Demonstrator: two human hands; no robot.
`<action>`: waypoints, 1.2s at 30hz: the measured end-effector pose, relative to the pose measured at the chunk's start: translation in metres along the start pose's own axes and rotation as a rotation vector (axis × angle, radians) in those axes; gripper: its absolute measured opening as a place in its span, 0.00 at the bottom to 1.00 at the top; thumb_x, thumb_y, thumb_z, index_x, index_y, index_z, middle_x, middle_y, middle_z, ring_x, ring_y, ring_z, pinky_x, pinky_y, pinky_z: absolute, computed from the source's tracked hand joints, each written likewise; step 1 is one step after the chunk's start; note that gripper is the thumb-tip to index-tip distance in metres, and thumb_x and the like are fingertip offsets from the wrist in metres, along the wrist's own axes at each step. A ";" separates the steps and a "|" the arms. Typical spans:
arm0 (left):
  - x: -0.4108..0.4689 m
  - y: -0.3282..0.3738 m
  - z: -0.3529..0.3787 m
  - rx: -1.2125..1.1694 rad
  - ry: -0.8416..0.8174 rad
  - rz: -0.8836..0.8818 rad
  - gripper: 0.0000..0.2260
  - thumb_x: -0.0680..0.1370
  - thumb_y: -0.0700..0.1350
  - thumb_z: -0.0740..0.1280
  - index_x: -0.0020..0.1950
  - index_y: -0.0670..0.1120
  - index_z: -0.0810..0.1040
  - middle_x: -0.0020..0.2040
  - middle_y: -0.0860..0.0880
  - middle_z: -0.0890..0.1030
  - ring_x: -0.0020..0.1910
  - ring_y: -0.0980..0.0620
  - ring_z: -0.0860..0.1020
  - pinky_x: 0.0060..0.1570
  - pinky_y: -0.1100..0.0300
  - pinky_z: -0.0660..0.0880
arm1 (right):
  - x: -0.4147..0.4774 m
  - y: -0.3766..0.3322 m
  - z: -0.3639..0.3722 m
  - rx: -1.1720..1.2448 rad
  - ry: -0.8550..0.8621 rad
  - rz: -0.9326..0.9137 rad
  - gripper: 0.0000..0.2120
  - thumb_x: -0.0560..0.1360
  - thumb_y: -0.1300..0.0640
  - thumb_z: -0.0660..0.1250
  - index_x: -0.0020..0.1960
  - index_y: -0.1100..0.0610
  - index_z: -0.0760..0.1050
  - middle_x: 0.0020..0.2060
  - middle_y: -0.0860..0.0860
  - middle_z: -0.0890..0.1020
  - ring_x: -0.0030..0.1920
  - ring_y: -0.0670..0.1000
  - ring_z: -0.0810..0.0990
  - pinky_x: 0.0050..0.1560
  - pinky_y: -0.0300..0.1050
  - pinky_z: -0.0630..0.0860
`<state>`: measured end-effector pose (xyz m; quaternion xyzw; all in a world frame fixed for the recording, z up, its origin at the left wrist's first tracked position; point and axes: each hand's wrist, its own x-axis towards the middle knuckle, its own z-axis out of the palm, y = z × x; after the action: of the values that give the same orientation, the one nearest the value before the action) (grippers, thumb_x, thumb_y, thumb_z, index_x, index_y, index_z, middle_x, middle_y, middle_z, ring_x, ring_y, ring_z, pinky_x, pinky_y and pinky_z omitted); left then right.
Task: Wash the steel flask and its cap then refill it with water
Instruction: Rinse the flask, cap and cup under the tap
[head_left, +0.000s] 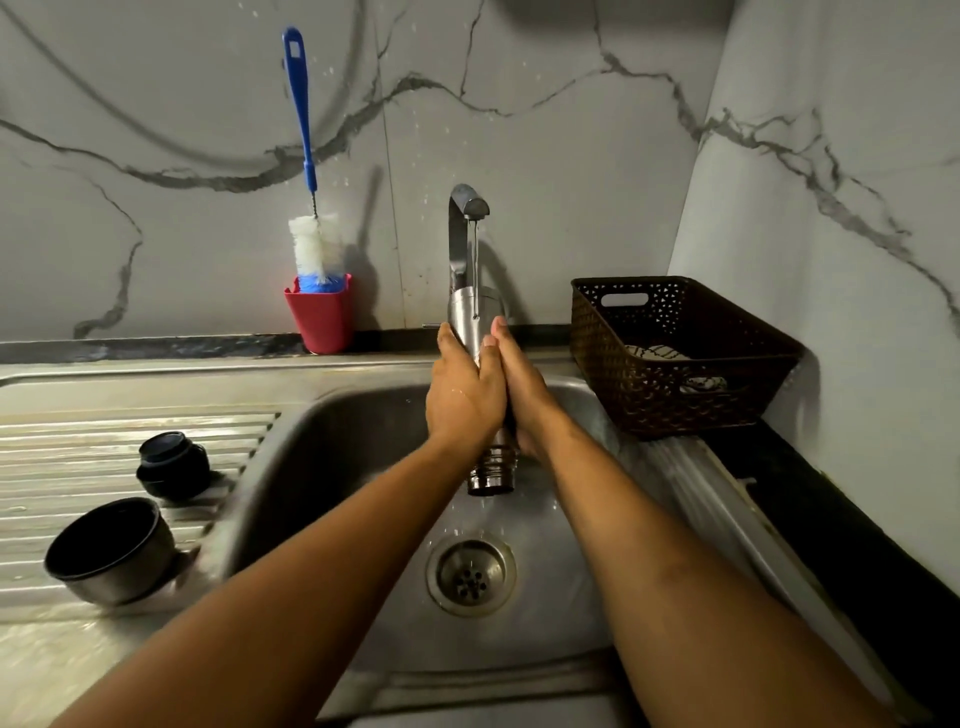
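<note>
Drainboard, left: steel cup (111, 553) and dark cap (174, 465). Centre, over the sink (311, 467): left hand (464, 397) and right hand (519, 384), fingers wrapped around the inverted flask (480, 332) (mouth down) beneath the tap (465, 228). Right: basket (675, 358).

One steel flask (475, 322), two hands (left hand (462, 400), right hand (524, 387)), one tap (464, 228), one bottle brush (306, 156), one red cup (321, 314), one basket (675, 358), two cap pieces: stopper (174, 465) and cup lid (111, 551).
</note>
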<state>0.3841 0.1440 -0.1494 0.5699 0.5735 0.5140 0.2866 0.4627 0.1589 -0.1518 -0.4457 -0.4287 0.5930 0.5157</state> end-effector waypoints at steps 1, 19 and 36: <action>0.006 0.006 -0.002 -0.101 -0.049 -0.058 0.30 0.84 0.63 0.58 0.81 0.49 0.59 0.66 0.43 0.79 0.60 0.43 0.81 0.62 0.42 0.80 | 0.000 0.000 -0.003 0.026 -0.019 0.013 0.30 0.80 0.30 0.56 0.67 0.50 0.79 0.55 0.55 0.86 0.56 0.54 0.85 0.56 0.50 0.82; 0.024 0.001 0.003 -0.033 0.134 0.069 0.29 0.85 0.62 0.55 0.85 0.61 0.48 0.67 0.42 0.73 0.60 0.48 0.76 0.57 0.54 0.70 | 0.005 0.011 0.007 -0.205 0.161 0.114 0.41 0.71 0.20 0.51 0.60 0.50 0.82 0.52 0.56 0.87 0.53 0.56 0.85 0.61 0.57 0.80; 0.045 0.016 -0.030 -0.505 -0.317 -0.318 0.43 0.64 0.72 0.76 0.68 0.45 0.77 0.56 0.41 0.86 0.49 0.43 0.88 0.47 0.47 0.85 | -0.017 -0.014 -0.003 0.119 -0.189 0.162 0.43 0.72 0.23 0.62 0.69 0.58 0.76 0.46 0.63 0.85 0.39 0.60 0.85 0.38 0.54 0.84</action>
<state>0.3542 0.1763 -0.1135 0.4571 0.4580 0.4937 0.5810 0.4699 0.1436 -0.1370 -0.3897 -0.4021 0.6965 0.4487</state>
